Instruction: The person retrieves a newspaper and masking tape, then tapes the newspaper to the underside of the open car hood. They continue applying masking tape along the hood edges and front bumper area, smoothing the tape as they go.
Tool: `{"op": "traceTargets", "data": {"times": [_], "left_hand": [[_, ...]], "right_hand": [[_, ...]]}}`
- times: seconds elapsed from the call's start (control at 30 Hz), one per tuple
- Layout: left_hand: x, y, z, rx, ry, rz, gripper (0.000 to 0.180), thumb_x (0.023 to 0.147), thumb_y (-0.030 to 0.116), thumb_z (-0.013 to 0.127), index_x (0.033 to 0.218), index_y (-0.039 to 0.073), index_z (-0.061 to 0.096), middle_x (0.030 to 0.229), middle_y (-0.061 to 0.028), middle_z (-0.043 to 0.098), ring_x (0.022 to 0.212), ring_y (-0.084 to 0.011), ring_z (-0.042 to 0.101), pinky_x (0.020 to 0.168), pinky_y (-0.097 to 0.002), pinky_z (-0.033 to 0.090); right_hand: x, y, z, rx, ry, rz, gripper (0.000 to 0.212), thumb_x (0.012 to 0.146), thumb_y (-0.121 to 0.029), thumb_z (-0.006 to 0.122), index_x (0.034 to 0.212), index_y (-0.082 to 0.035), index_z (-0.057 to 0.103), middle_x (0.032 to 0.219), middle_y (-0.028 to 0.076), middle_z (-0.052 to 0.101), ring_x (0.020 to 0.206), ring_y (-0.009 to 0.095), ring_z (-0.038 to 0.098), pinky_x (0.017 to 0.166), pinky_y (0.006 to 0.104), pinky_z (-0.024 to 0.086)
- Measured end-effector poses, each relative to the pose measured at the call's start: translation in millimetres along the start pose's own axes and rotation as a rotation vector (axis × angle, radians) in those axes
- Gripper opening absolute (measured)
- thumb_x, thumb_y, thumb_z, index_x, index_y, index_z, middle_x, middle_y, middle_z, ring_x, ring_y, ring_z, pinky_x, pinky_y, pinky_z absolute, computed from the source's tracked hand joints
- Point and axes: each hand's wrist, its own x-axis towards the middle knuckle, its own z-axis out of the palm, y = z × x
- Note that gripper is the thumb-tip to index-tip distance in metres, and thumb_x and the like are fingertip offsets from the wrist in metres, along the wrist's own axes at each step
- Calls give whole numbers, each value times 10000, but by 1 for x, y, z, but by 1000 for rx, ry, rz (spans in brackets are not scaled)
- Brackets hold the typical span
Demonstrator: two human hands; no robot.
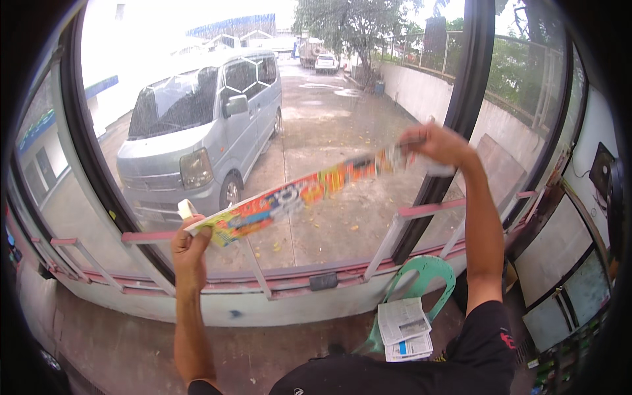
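Your left hand (189, 249), 8 o'clock, pinches colourful strip (304, 193) | your right hand (440, 146), 2 o'clock, grips its blurred far end | white roll (186, 209) by left fingers | strip spans centre, before window (342, 240) | judged: stretched out, not yet set down

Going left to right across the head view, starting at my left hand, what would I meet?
Left hand, multicoloured printed strip, right hand, then a black object against the white wall.
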Motion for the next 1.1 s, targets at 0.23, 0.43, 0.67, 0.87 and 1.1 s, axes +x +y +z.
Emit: {"op": "traceTargets", "data": {"times": [0.23, 0.43, 0.67, 0.87, 1.1], "left_hand": [[56, -82, 120, 177, 241, -4, 154, 1047, 150, 750, 1107, 9, 758, 915, 27, 683, 815, -20, 536, 708, -228, 404], [96, -143, 184, 541, 284, 9, 300, 993, 270, 772, 1014, -27, 735, 874, -72, 616, 838, -146, 579, 741, -329, 457], [101, -130, 220, 792, 520, 352, 531, 1000, 180, 640, 1457, -50, 495, 1230, -234, 595, 1064, -347, 619, 936, -448, 471], [161, -43, 312, 627, 3, 785, 857, 1004, -2, 478, 1713, -16, -4, 1234, -302, 669, 907, -398, 716, 790, -459, 582], [257, 6, 400, 684, -154, 874, 887, 1023, 17, 510, 1692, -61, -68, 1067, -332, 753, 905, -499, 768, 802, -537, 615]], "right_hand": [[129, -59, -111, -672, 662, -25, 386, 937, -348, 769, 1169, -39, 777, 1028, 114, 781, 960, 282, 712, 930, 445, 547], [203, -54, -109, -1087, 1510, -271, 412, 899, -264, 769, 1300, -177, 741, 1351, 123, 677, 1367, 321, 551, 1163, 654, 330], [243, -17, -83, -853, 1662, -568, 376, 886, -101, 746, 1257, -131, 699, 1312, 121, 634, 1194, 343, 583, 1020, 582, 438], [244, -9, -95, -534, 1400, -788, 313, 915, 10, 644, 1195, -84, 749, 1170, 106, 697, 1097, 344, 609, 987, 437, 512], [203, -17, -115, -18, 770, -770, 381, 923, -94, 681, 1288, -64, 786, 1369, 165, 732, 1366, 351, 609, 1203, 454, 457]]}}
